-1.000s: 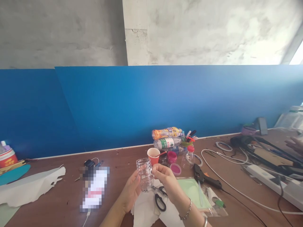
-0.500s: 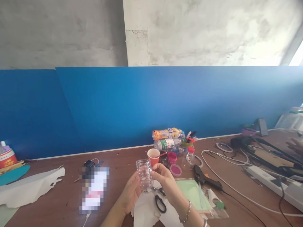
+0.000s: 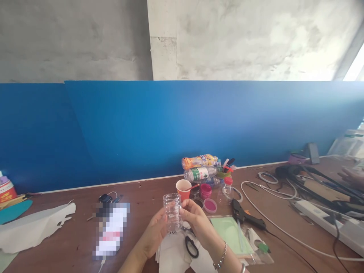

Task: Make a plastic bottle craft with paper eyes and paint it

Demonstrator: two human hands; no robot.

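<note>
A clear, ribbed piece of a plastic bottle (image 3: 172, 212) is held up in front of me between both hands. My left hand (image 3: 156, 230) grips its left side, thumb toward me. On the right side, my right hand (image 3: 196, 220) pinches it near the upper edge with thumb and fingers. Below the hands, black-handled scissors (image 3: 192, 247) lie on sheets of white paper (image 3: 173, 254). Just behind the bottle piece stands a red paper cup (image 3: 183, 189) with a stick in it. The far sides of the fingers are hidden.
Bottles (image 3: 200, 173) lie stacked by the blue partition (image 3: 142, 129). Pots of pink paint (image 3: 206, 190), a red-capped bottle (image 3: 226, 191), a black glue gun (image 3: 247, 215) and green sheets (image 3: 230, 235) sit to the right. A power strip (image 3: 318, 213) with cables lies further right, a lit phone (image 3: 112, 231) left.
Both hands keep hold of the bottle piece, which now stands slightly more upright. The whole view has shifted a little; nothing else has visibly moved.
</note>
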